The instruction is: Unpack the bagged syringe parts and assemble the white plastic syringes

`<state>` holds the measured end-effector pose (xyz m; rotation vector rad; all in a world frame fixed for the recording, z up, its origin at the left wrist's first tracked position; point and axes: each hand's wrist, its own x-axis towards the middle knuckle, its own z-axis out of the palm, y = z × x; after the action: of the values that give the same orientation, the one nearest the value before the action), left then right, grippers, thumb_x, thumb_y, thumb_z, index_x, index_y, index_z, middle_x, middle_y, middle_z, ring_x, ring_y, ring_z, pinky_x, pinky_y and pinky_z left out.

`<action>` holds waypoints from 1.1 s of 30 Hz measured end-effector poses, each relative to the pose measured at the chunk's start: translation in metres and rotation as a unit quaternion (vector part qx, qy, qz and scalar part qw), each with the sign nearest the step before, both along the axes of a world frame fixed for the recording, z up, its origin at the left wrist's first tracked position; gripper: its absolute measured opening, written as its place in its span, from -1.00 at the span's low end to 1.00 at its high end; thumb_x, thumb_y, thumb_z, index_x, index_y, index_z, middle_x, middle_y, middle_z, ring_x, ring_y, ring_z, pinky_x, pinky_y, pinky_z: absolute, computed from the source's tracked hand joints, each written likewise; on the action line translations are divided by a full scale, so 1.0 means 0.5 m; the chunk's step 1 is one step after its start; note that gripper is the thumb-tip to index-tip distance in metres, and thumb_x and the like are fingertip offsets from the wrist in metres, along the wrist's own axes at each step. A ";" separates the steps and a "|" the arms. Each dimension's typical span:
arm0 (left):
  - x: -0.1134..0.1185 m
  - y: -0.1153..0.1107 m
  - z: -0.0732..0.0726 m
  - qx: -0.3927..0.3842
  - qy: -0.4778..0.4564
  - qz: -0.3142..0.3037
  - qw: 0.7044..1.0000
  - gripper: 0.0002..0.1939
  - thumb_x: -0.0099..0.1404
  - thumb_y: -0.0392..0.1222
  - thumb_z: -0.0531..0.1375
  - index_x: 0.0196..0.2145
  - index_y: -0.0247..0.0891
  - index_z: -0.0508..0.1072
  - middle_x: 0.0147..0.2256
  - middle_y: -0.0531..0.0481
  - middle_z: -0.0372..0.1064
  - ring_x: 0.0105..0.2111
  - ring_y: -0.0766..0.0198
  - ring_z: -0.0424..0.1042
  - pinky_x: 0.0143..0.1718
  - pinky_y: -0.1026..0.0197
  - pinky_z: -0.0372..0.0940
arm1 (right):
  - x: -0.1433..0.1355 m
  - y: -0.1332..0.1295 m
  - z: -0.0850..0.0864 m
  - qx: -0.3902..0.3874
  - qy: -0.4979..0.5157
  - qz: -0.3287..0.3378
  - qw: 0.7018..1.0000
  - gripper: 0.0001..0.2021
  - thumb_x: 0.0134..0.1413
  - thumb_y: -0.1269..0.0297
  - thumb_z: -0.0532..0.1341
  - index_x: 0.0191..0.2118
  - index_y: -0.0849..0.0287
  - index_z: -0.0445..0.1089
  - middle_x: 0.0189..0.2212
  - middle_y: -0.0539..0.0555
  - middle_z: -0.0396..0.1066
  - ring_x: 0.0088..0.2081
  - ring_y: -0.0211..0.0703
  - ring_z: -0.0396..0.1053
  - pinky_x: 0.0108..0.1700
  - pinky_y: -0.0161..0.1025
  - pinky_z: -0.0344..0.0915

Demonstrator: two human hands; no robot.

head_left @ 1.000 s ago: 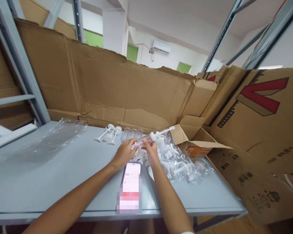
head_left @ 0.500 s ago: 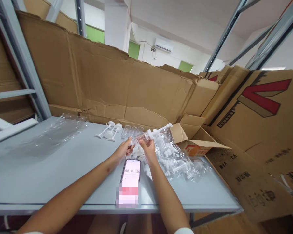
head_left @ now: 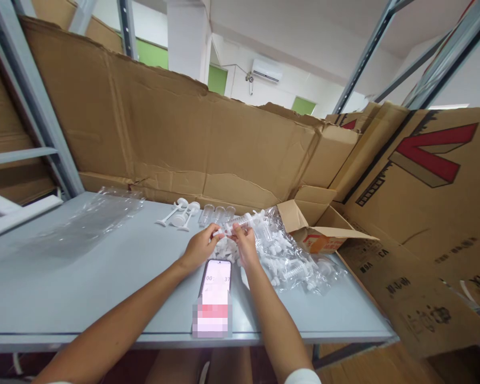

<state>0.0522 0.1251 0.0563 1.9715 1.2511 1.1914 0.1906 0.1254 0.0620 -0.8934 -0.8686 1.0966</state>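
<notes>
A clear plastic syringe with white ends is held above the middle of the table. My right hand is closed around its barrel. The fingers of my left hand are pinched at its left end, on a small white part. White plastic pieces lie beneath my hands. Just behind, clear barrels stand in a row, and white plungers lie to their left. A phone showing running digits rests in front of my hands.
To the right, a clear bag of plastic parts spreads over the grey table. An open carton sits behind it. A flat clear bag lies at the left. Cardboard walls and metal shelf posts surround the table.
The white plunger that stuck out to the upper right of the syringe now reaches out far less. My left fingers have shifted slightly right, and the phone's digits have moved from 36 to 37.
</notes>
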 end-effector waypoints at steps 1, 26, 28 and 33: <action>0.002 0.005 -0.003 -0.035 -0.044 -0.020 0.998 -0.65 0.21 0.09 -0.07 -0.40 -0.23 0.31 -0.57 0.09 0.26 -0.57 0.32 0.24 -0.48 0.28 0.12 | -0.001 -0.002 0.002 0.008 0.000 0.008 1.000 -0.61 -0.25 0.10 0.31 -0.31 0.17 0.20 -0.45 -0.04 0.31 -0.40 -0.28 0.35 -0.30 -0.27 0.36; 0.002 0.002 0.001 -0.175 -0.103 -0.190 0.961 -0.44 0.25 0.20 -0.30 -0.52 -0.25 0.24 -0.71 0.02 0.22 -0.58 0.24 0.33 -0.43 0.20 0.22 | -0.003 -0.016 0.018 0.059 -0.001 0.021 0.998 -0.60 -0.21 0.14 0.30 -0.23 0.16 0.20 -0.37 0.01 0.37 -0.31 -0.22 0.36 -0.23 -0.24 0.31; 0.011 0.002 0.001 -0.245 -0.166 -0.247 0.923 -0.41 0.22 0.26 -0.29 -0.52 -0.27 0.23 -0.73 0.02 0.20 -0.61 0.25 0.32 -0.46 0.21 0.22 | -0.001 -0.016 0.018 0.065 -0.010 0.010 0.998 -0.61 -0.20 0.13 0.29 -0.23 0.16 0.21 -0.35 0.02 0.37 -0.30 -0.22 0.35 -0.22 -0.25 0.30; 0.013 0.000 -0.005 -0.077 -0.097 -0.073 0.990 -0.57 0.21 0.17 -0.07 -0.25 -0.26 0.27 -0.48 0.00 0.35 -0.49 0.28 0.35 -0.43 0.24 0.21 | -0.002 -0.010 0.007 0.051 -0.025 -0.033 0.998 -0.63 -0.19 0.13 0.28 -0.25 0.17 0.22 -0.39 0.00 0.36 -0.34 -0.25 0.34 -0.29 -0.30 0.29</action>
<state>0.0589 0.1253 0.0536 1.7570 1.0491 1.1471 0.1893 0.1206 0.0657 -0.8610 -0.9232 0.9678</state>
